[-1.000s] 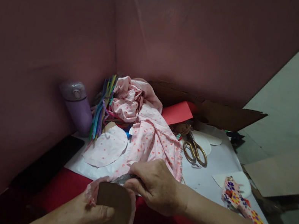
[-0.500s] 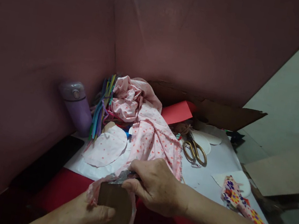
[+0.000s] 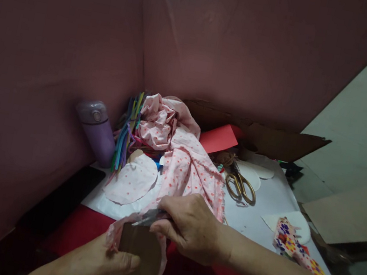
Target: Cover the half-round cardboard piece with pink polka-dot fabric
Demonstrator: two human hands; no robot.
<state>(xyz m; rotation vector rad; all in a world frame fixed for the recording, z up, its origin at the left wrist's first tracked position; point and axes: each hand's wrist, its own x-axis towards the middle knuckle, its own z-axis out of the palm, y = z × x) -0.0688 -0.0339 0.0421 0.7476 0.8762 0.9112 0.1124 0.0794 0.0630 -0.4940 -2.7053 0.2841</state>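
Grey item point(image 3: 148, 218), new angle, R hand point(image 3: 189, 227)

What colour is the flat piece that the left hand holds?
The flat piece is dull brown; the head view shows it best.

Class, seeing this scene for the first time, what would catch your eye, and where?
The crumpled pink dotted cloth in the middle of the picture stands out first. Below it, the left hand grips a brown board edged with pink fabric, while the right hand holds a shiny grey object at the board's top edge. A purple bottle is at the left, and gold-handled scissors lie right of the cloth.
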